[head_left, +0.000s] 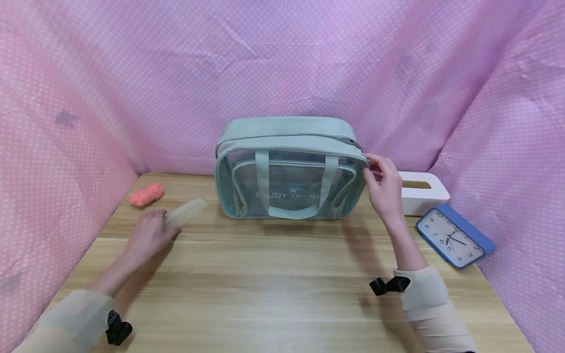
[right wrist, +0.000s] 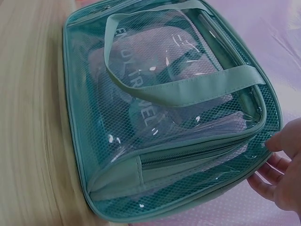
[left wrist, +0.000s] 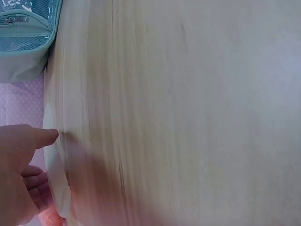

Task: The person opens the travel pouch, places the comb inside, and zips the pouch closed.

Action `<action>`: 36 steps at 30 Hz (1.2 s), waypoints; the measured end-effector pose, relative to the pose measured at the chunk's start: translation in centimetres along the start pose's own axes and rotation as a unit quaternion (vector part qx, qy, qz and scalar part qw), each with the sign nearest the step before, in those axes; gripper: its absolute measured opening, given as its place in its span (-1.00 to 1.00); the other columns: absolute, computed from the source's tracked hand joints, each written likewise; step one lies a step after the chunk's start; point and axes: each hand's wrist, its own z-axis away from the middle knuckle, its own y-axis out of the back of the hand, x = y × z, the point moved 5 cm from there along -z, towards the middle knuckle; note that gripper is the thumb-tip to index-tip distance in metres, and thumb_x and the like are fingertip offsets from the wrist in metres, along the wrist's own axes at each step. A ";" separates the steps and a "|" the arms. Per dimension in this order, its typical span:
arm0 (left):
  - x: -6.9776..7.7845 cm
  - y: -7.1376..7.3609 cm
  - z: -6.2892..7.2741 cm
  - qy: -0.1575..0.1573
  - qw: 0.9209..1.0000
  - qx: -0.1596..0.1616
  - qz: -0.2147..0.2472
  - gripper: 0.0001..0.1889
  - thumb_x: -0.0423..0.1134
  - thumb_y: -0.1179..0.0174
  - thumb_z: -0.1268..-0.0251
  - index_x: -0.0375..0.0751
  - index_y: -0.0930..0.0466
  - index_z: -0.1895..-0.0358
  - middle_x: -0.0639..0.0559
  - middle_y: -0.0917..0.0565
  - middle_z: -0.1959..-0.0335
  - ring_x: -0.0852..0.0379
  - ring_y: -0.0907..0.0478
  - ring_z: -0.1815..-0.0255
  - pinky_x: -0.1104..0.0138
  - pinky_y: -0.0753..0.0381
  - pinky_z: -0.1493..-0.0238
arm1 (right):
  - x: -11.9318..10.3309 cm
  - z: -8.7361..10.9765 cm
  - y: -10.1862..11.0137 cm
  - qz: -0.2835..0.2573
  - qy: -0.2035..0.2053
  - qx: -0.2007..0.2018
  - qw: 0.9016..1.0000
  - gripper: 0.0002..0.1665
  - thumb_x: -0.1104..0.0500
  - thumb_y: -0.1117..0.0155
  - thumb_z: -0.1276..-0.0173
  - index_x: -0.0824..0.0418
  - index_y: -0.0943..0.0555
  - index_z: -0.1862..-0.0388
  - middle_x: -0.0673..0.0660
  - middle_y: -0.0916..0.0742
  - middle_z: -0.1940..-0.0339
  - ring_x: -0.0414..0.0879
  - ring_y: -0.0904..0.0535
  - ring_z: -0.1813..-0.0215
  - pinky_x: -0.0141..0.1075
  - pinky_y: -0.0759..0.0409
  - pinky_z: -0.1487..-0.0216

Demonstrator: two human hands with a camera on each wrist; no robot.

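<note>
A mint-green travel toiletry bag (head_left: 291, 127) with a clear front and two strap handles stands upright at the back of the table. My right hand (head_left: 385, 189) holds its upper right edge. In the right wrist view the thumb lies on the front rim of the bag (right wrist: 188, 92), with the fingers (right wrist: 268, 181) at the back side. Off to the left, my left hand (head_left: 147, 233) pinches a pale cream, flat oblong piece (head_left: 187, 212) between thumb and fingers, just above the table. Seen edge-on, the oblong piece (left wrist: 57, 176) does not show its kind.
A coral-pink bundle, like yarn (head_left: 147, 194), lies at the table's back left. To the right of the bag are a white tissue box (head_left: 423, 201) and a blue-framed clock (head_left: 454, 238), tilted back. Pink dotted cloth (head_left: 282, 59) hangs behind and at both sides.
</note>
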 end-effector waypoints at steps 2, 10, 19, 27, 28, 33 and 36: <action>0.0 0.1 0.2 -0.007 1.000 0.001 -0.007 -0.40 -0.22 -0.44 -0.17 -0.75 -0.50 -0.03 -0.63 -0.61 0.15 -0.50 -0.55 0.12 -0.26 -0.54 0.07 | -0.3 -0.2 0.2 0.012 0.009 -0.005 1.000 -0.65 0.34 -0.16 -0.52 0.20 -0.69 -0.20 0.23 -0.69 0.02 -0.23 -0.59 0.00 -0.66 -0.51 0.03; -0.2 0.6 0.4 -0.023 1.000 -0.014 -0.016 -0.44 -0.15 -0.38 -0.21 -0.69 -0.59 -0.01 -0.56 -0.63 0.16 -0.42 -0.58 0.14 -0.23 -0.57 0.08 | -2.5 -1.9 0.9 0.046 0.057 -0.019 0.997 -0.70 0.29 -0.14 -0.56 0.27 -0.72 -0.13 0.27 -0.71 0.02 0.04 -0.67 -0.02 -0.73 -0.45 0.03; -1.6 1.1 -0.2 0.091 0.985 -0.114 0.089 -0.22 0.18 -0.22 -0.41 -0.59 -0.51 -0.26 -0.52 -0.68 -0.04 -0.30 -0.69 0.16 -0.05 -0.67 0.18 | -6.9 -5.9 -0.2 0.106 0.149 -0.096 0.978 -0.73 0.30 -0.23 -0.51 0.29 -0.74 -0.09 0.26 -0.79 0.04 0.13 -0.73 0.01 -0.03 -0.69 -0.11; -1.2 2.3 -1.4 0.060 0.991 -0.081 0.087 -0.29 0.14 -0.26 -0.39 -0.54 -0.58 -0.21 -0.40 -0.77 0.15 -0.09 -0.70 0.27 0.26 -0.54 0.40 | -8.0 -8.6 -2.6 0.143 0.175 -0.204 0.953 -0.74 0.30 -0.34 -0.43 0.33 -0.74 -0.06 0.29 -0.77 0.05 0.17 -0.71 -0.05 0.04 -0.65 -0.16; -1.1 2.5 -1.5 0.055 0.992 -0.077 0.088 -0.30 0.13 -0.27 -0.39 -0.54 -0.58 -0.21 -0.41 -0.77 0.16 -0.12 -0.71 0.26 0.25 -0.54 0.40 | -8.1 -8.9 -2.9 0.145 0.174 -0.215 0.950 -0.73 0.29 -0.33 -0.44 0.33 -0.73 -0.06 0.29 -0.77 0.05 0.17 -0.71 -0.05 0.04 -0.65 -0.16; -0.6 3.9 -2.3 0.028 0.994 -0.035 0.103 -0.36 0.04 -0.32 -0.36 -0.56 -0.61 -0.16 -0.42 -0.76 0.15 -0.13 -0.70 0.25 0.32 -0.52 0.37 | -8.3 -9.8 -4.4 0.153 0.172 -0.252 0.940 -0.72 0.25 -0.31 -0.46 0.32 -0.73 -0.07 0.30 -0.78 0.05 0.16 -0.71 -0.01 0.02 -0.66 -0.15; -0.1 5.0 -2.8 -0.001 0.994 0.000 0.111 -0.56 -0.05 -0.37 -0.32 -0.47 -0.73 0.09 -0.36 -0.74 0.23 0.00 -0.62 0.34 0.37 -0.46 0.38 | -8.5 -10.3 -5.2 0.160 0.170 -0.271 0.934 -0.73 0.22 -0.31 -0.46 0.31 -0.74 -0.05 0.29 -0.79 0.08 0.12 -0.71 0.02 -0.01 -0.66 -0.14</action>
